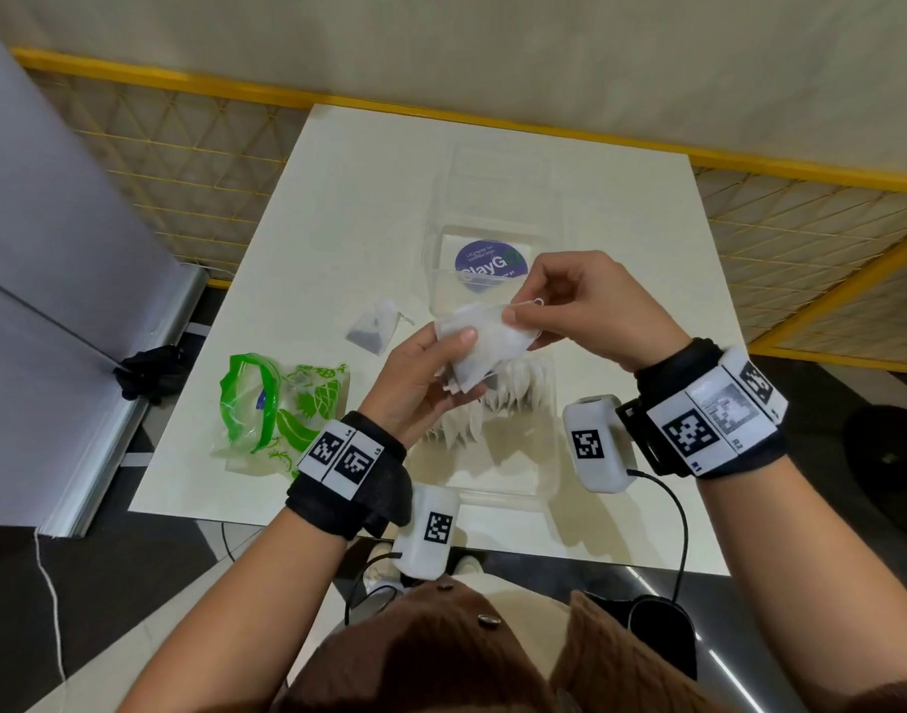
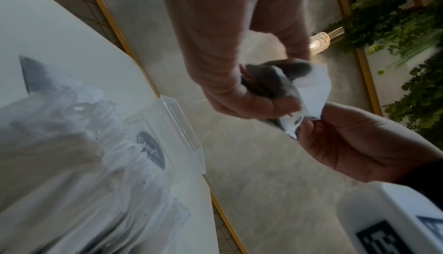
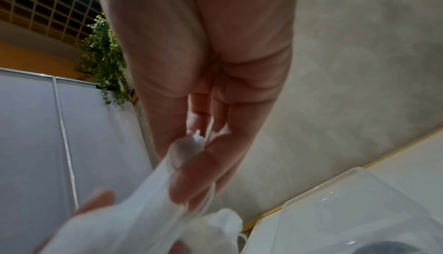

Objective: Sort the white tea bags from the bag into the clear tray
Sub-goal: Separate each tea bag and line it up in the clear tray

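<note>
Both hands hold a small bundle of white tea bags [image 1: 487, 342] just above the clear tray [image 1: 554, 486]. My left hand [image 1: 456, 362] grips the bundle from below, thumb on top. My right hand [image 1: 518, 308] pinches the upper edge of one bag, where its string loops. In the left wrist view the left hand [image 2: 251, 95] clutches the tea bags [image 2: 314, 89] while the right hand [image 2: 311, 127] pinches their lower corner. The right wrist view shows the right hand [image 3: 191, 150] pinching white bag paper [image 3: 143, 210]. Several tea bags [image 1: 497, 409] stand in the tray's near half.
A green-printed plastic bag [image 1: 281, 409] lies open on the table's left side. One tea bag with dark contents [image 1: 371, 329] lies alone on the table beyond it. A round purple sticker [image 1: 484, 262] shows in the tray's far half. A yellow wire fence [image 1: 183, 162] borders the white table [image 1: 647, 239].
</note>
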`<state>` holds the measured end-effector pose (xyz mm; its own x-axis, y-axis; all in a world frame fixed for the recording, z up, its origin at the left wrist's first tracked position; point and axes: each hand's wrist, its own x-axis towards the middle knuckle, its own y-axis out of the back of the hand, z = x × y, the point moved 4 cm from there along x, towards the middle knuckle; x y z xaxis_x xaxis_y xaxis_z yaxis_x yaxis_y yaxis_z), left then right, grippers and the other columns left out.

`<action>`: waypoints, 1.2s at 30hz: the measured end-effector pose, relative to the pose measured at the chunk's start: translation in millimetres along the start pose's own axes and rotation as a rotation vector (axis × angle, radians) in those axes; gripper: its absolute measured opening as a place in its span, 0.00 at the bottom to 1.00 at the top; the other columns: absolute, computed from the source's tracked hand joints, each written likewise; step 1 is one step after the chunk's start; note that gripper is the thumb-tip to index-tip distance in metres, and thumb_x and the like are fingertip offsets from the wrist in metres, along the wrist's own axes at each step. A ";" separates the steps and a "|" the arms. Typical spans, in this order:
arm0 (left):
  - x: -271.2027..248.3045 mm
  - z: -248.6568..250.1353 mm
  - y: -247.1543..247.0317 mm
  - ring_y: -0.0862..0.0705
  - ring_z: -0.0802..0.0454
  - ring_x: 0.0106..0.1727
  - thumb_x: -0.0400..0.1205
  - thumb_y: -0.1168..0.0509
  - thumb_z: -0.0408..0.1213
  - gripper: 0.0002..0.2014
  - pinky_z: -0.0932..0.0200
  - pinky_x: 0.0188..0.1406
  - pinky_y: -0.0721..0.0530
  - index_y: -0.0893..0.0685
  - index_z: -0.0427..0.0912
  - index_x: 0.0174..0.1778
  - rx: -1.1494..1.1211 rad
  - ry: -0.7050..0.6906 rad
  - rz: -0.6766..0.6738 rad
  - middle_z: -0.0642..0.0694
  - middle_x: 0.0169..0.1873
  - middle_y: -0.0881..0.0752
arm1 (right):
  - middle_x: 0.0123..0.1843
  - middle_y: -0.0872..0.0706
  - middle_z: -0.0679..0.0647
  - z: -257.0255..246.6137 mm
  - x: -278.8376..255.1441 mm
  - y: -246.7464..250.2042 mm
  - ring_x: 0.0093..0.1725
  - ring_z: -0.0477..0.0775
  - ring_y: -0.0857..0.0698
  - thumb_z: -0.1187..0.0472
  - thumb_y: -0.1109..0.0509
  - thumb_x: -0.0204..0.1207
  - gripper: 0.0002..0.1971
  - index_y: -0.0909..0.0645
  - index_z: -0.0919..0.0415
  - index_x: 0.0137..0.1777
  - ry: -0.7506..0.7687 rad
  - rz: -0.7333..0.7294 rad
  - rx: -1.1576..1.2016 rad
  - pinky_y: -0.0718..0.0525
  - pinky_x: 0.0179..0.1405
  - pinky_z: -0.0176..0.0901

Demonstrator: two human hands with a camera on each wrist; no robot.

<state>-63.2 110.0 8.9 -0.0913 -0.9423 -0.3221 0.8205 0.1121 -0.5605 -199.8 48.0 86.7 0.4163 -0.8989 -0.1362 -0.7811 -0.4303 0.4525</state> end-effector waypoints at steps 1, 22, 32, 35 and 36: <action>-1.0 -0.6 -2.7 0.13 0.51 0.37 0.73 0.32 0.34 0.18 0.62 0.30 0.15 0.20 0.36 0.59 0.001 0.004 -0.028 0.42 0.44 0.14 | 0.36 0.15 0.64 -0.4 -0.2 -1.2 0.37 0.60 0.12 0.69 0.25 0.70 0.07 0.20 0.62 0.34 0.008 -0.009 -0.018 0.11 0.40 0.50; 4.5 -9.9 -7.0 0.12 0.54 0.32 0.79 0.38 0.22 0.06 0.67 0.29 0.15 0.18 0.34 0.45 0.084 0.101 0.085 0.45 0.33 0.11 | 0.36 0.15 0.55 9.2 -3.0 8.2 0.38 0.61 0.13 0.62 0.24 0.70 0.10 0.23 0.57 0.34 0.078 0.042 -0.089 0.12 0.41 0.53; 4.8 -11.3 -13.2 0.11 0.50 0.35 0.81 0.38 0.29 0.07 0.62 0.33 0.13 0.17 0.32 0.51 0.049 0.075 0.112 0.39 0.42 0.12 | 0.38 0.15 0.56 14.0 -0.3 11.9 0.35 0.49 0.19 0.66 0.21 0.66 0.13 0.19 0.59 0.47 0.009 -0.046 -0.156 0.19 0.42 0.41; 5.1 -10.0 -13.4 0.12 0.46 0.35 0.81 0.40 0.22 0.07 0.61 0.32 0.13 0.17 0.30 0.47 0.091 0.043 0.115 0.36 0.42 0.13 | 0.38 0.15 0.66 20.9 -1.0 17.0 0.38 0.57 0.13 0.71 0.23 0.68 0.10 0.18 0.65 0.47 -0.049 -0.043 -0.009 0.12 0.42 0.43; 4.9 -9.6 -13.4 0.12 0.45 0.37 0.80 0.41 0.21 0.07 0.61 0.33 0.13 0.17 0.30 0.46 0.097 0.036 0.112 0.36 0.43 0.13 | 0.38 0.15 0.67 22.6 -1.5 17.8 0.40 0.59 0.12 0.72 0.24 0.68 0.09 0.18 0.67 0.47 -0.054 -0.045 0.018 0.11 0.43 0.44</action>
<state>-80.1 106.9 7.6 -0.0152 -0.9136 -0.4064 0.8772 0.1829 -0.4439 -224.9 39.9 75.0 0.4258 -0.8817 -0.2033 -0.7709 -0.4711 0.4287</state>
